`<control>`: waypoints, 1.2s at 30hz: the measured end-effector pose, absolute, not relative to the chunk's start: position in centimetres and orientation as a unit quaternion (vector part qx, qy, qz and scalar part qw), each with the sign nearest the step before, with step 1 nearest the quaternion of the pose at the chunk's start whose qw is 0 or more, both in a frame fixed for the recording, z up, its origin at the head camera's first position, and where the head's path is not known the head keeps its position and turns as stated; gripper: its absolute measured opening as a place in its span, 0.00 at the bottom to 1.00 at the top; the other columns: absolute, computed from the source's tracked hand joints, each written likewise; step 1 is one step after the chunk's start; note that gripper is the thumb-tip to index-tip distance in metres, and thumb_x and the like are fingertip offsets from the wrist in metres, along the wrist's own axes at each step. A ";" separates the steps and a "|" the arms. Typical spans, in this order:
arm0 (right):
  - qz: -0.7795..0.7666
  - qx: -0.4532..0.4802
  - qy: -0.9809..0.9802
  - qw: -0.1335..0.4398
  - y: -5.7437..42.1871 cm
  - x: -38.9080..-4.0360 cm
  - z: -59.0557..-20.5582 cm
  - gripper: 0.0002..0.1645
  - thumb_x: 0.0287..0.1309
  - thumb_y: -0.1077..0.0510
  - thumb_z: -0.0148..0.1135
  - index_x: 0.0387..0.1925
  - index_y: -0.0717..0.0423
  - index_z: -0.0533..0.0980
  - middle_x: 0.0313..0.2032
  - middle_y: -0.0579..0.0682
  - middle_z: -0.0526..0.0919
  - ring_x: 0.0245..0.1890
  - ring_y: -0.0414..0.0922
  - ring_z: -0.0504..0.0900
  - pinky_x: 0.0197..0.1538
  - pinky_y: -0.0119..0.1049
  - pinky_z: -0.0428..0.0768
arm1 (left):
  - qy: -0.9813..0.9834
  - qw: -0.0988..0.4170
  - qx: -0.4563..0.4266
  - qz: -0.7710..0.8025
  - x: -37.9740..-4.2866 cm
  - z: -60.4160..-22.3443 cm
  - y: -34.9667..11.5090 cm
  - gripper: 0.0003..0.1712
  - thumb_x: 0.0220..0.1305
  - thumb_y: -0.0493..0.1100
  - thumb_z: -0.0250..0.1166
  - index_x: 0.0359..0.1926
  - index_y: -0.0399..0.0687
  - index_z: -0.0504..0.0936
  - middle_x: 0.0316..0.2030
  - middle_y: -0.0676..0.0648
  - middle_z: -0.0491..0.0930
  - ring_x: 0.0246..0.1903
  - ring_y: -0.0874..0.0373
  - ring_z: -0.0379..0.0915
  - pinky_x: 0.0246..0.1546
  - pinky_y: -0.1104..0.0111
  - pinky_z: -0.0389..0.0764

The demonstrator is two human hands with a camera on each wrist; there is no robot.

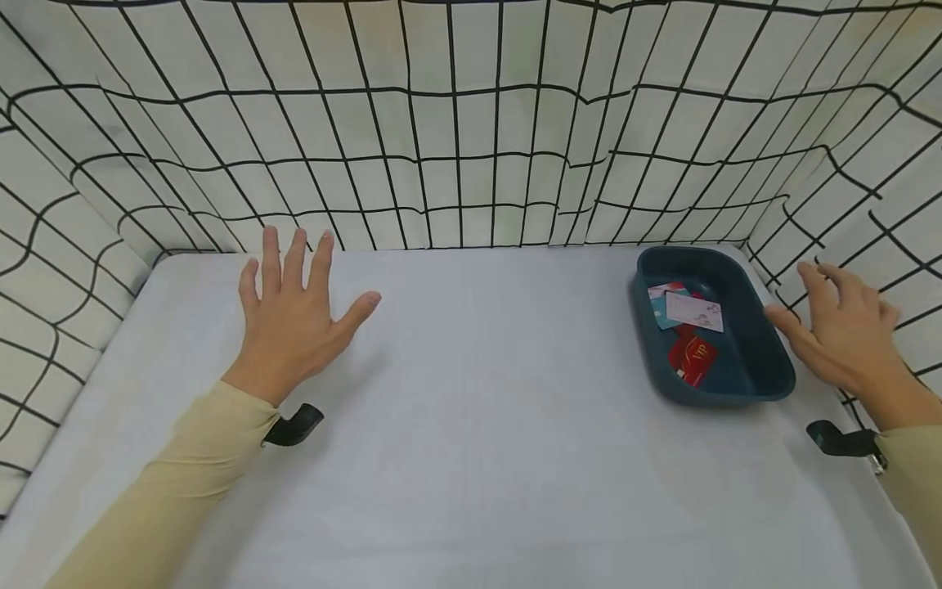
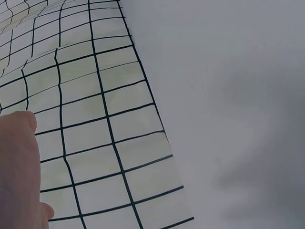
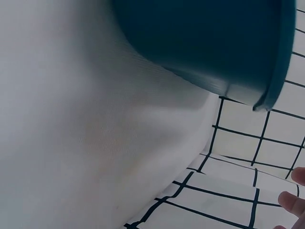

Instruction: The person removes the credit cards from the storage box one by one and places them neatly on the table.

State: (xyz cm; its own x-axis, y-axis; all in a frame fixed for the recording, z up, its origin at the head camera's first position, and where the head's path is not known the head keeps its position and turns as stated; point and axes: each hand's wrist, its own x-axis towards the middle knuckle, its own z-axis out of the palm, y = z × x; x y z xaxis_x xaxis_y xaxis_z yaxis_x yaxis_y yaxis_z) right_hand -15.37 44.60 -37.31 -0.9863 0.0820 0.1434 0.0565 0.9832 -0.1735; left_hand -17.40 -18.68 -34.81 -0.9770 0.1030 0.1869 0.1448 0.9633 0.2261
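Note:
On the right of the white table stands a dark blue plastic bin [image 1: 758, 372] with several cards in it. A white card [image 1: 694, 312] lies over a light blue one, and a red VIP card [image 1: 695, 360] is below them. My right hand [image 1: 846, 335] is just beside the bin's right rim, fingers loosely bent, holding nothing. In the right wrist view the bin's outer wall [image 3: 205, 43] fills the top, with fingertips [image 3: 291, 202] at the lower right edge. My left hand [image 1: 290, 319] is spread over the table's left part, fingers straight, holding nothing.
White cloth with a black grid [image 1: 478, 123] rises behind the table and along both sides. The white tabletop [image 1: 478, 425] spreads between my arms. A small black device [image 1: 294, 425] sits at my left wrist, another [image 1: 839, 439] at my right.

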 end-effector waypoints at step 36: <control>0.074 0.014 -0.997 0.018 45.3 -18.7 -39.5 0.58 0.67 0.26 0.49 0.81 0.60 0.47 0.73 0.77 0.54 0.70 0.77 0.52 0.63 0.80 0.46 | -0.975 0.077 -0.166 -0.129 -19.5 -35.3 -8.9 0.54 0.69 0.79 0.47 0.84 0.60 0.41 0.84 0.42 0.42 0.84 0.45 0.19 0.79 0.39 0.36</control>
